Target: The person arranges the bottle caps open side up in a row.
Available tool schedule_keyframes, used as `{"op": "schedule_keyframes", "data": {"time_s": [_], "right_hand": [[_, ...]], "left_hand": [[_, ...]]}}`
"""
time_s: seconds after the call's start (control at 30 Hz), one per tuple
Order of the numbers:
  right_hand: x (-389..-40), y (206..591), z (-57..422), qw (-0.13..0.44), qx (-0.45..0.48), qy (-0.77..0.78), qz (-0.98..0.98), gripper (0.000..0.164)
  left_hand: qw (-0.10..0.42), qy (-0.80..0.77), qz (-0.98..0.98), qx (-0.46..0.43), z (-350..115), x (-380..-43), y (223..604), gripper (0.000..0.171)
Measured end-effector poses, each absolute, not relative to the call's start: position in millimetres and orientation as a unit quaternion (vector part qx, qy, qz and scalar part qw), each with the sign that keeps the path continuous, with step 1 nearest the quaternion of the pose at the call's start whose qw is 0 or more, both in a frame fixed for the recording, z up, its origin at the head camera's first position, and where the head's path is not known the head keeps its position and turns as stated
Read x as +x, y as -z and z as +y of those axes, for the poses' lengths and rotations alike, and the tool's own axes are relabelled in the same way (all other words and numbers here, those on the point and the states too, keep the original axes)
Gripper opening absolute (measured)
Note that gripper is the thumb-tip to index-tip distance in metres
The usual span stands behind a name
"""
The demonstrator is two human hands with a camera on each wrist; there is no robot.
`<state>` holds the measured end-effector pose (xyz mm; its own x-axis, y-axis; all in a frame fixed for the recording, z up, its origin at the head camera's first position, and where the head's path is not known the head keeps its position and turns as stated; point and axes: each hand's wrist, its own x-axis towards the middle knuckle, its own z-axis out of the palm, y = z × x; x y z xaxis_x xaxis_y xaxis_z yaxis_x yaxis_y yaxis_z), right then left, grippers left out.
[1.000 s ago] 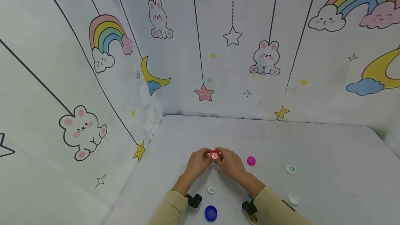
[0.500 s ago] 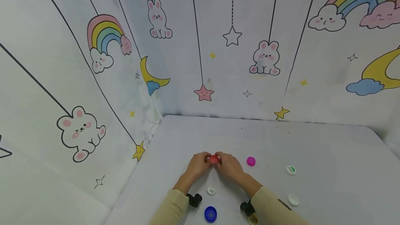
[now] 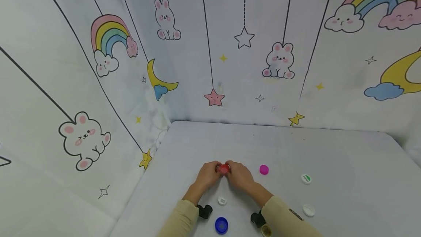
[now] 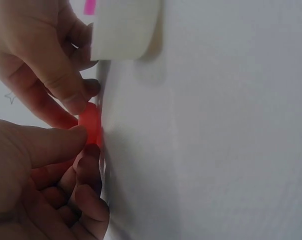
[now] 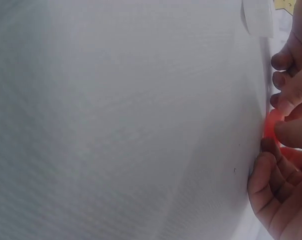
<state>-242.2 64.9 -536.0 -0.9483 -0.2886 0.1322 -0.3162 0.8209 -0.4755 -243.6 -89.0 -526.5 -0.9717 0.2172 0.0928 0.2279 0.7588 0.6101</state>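
Between my two hands is a small round red bottle cap (image 3: 224, 169), low over the white table. My left hand (image 3: 208, 174) pinches it from the left with thumb and fingers. From the other side my right hand (image 3: 241, 175) grips it the same way. In the left wrist view the red cap (image 4: 91, 122) stands edge-on between both thumbs, fingertips close to the table surface. The right wrist view catches the cap (image 5: 273, 124) partly covered by fingers. A magenta cap (image 3: 264, 169) lies just right of my right hand.
Nearer on the white table (image 3: 345, 164) lie a small white cap (image 3: 222, 200), a blue cap (image 3: 222, 225) and a yellowish cap (image 3: 266, 230) by the right sleeve. At right are a white cap with green print (image 3: 306, 179) and a plain white one (image 3: 308, 210).
Both hands have brought the red cap slightly down and toward me. Its lit inside faced the camera a second ago; now it looks flatter to the table. The other caps stay put.
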Motion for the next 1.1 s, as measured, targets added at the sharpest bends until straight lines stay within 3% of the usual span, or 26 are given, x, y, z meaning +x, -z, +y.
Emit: {"op": "schedule_keyframes", "data": {"time_s": [0.87,1.1], "right_hand": [[-236,512,88,-0.004,0.124,-0.276,-0.953,0.040],[-237,503,105,0.027,0.131,-0.277,-0.951,0.034]], "left_hand": [[0.028,0.315,-0.943,-0.107,-83,-243,515,0.031],[0.011,0.312,-0.940,-0.133,-60,-243,497,0.029]]}}
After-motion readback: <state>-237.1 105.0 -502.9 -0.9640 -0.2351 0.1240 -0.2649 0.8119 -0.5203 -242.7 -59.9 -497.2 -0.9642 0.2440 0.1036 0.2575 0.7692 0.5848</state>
